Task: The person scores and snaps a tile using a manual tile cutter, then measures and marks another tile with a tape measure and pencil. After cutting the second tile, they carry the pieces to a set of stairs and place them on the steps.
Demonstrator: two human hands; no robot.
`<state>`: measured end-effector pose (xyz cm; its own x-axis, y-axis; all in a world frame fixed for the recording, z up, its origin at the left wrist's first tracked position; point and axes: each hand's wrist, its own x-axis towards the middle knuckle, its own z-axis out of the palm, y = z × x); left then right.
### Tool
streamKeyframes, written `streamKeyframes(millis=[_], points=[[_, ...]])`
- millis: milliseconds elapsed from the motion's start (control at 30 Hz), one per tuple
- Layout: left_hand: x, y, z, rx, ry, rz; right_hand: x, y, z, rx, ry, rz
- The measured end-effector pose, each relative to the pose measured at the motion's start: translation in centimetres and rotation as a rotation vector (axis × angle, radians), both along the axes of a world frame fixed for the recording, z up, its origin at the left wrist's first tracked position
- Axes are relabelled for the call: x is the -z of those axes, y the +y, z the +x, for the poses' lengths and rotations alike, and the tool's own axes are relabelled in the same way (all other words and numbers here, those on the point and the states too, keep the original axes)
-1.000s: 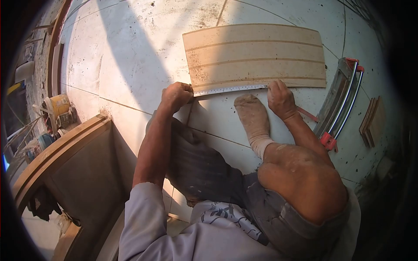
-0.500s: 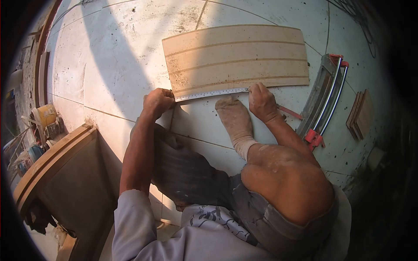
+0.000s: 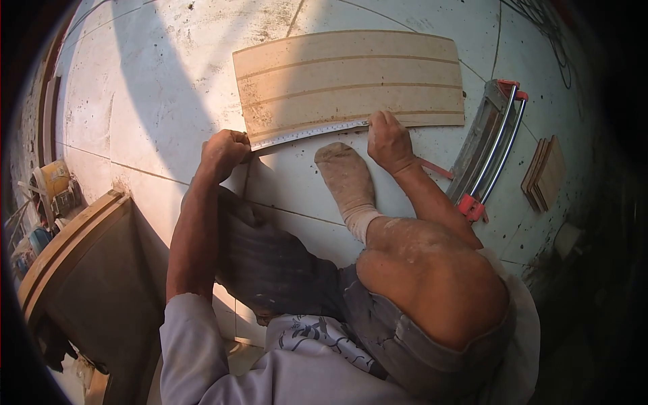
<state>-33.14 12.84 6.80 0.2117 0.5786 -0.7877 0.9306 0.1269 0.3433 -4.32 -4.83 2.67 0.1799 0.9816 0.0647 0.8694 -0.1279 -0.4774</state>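
Note:
A beige tile (image 3: 358, 74) with several darker lengthwise stripes lies flat on the floor. Stretched along its near edge is a measuring tape (image 3: 307, 132), a pale strip with dark markings. My left hand (image 3: 226, 152) is closed on the tape's left end, at the tile's near left corner. The fingers of my right hand (image 3: 389, 143) pinch the strip further right, against the same edge and short of the tile's right corner. Both hands partly cover the tape's ends. My socked foot (image 3: 345, 179) rests on the floor between them.
A tile cutter (image 3: 487, 152) with two metal rails and red fittings stands at the right. Beyond it lean several tile pieces (image 3: 544, 174). A curved wood-edged piece (image 3: 88, 250) and a yellow container (image 3: 55, 177) are at the left. Loose cable (image 3: 540, 23) lies at the far right.
The whole scene has shifted slightly left and up as my head moved. Both hands keep their hold on the tape along the tile's edge.

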Motion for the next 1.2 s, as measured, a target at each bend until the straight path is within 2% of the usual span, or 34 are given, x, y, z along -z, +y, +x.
streamKeyframes(millis=[133, 233, 333, 400, 467, 567, 633, 667, 767, 800, 867, 1033, 1200], points=[[0.7, 0.2, -0.4, 0.079, -0.007, 0.062, 0.1, -0.4, 0.0, -0.021, 0.017, 0.018], [0.4, 0.2, -0.2, 0.03, 0.005, -0.026, 0.0, 0.1, 0.0, -0.017, 0.016, 0.023], [1.3, 0.1, -0.9, 0.005, -0.07, -0.005, -0.1, -0.7, -0.5, 0.006, 0.018, 0.016], [0.2, 0.5, -0.5, 0.038, -0.079, 0.021, -0.4, -1.1, -0.5, 0.005, 0.018, 0.0], [0.2, 0.4, -0.6, 0.069, -0.079, 0.025, -0.6, -1.8, -0.6, 0.002, 0.107, -0.038], [1.1, 0.9, -1.5, 0.02, -0.143, -0.09, -2.6, 0.2, 0.0, 0.037, 0.102, 0.034], [0.7, 2.1, -1.5, -0.165, -0.236, -0.221, -2.8, 2.7, 0.9, 0.005, 0.043, 0.088], [0.6, 3.3, -1.5, -0.16, -0.231, -0.208, -2.6, 4.0, 1.3, -0.033, -0.019, 0.127], [-1.6, 8.2, 0.3, 0.048, -0.085, -0.02, -2.2, 8.0, 2.1, -0.061, -0.115, 0.089], [-2.1, 9.5, 1.0, -0.009, -0.097, 0.006, -2.0, 9.2, 2.6, -0.069, -0.114, 0.093], [-1.6, 12.3, 1.9, 0.043, -0.081, 0.069, -1.5, 11.8, 3.7, -0.082, -0.216, 0.172], [0.0, 15.7, 3.9, 0.067, 0.037, 0.178, -0.6, 16.2, 5.6, -0.117, -0.271, 0.187], [2.6, 17.9, 4.3, 0.071, 0.04, 0.152, 0.4, 17.3, 6.6, -0.162, -0.332, 0.149]])
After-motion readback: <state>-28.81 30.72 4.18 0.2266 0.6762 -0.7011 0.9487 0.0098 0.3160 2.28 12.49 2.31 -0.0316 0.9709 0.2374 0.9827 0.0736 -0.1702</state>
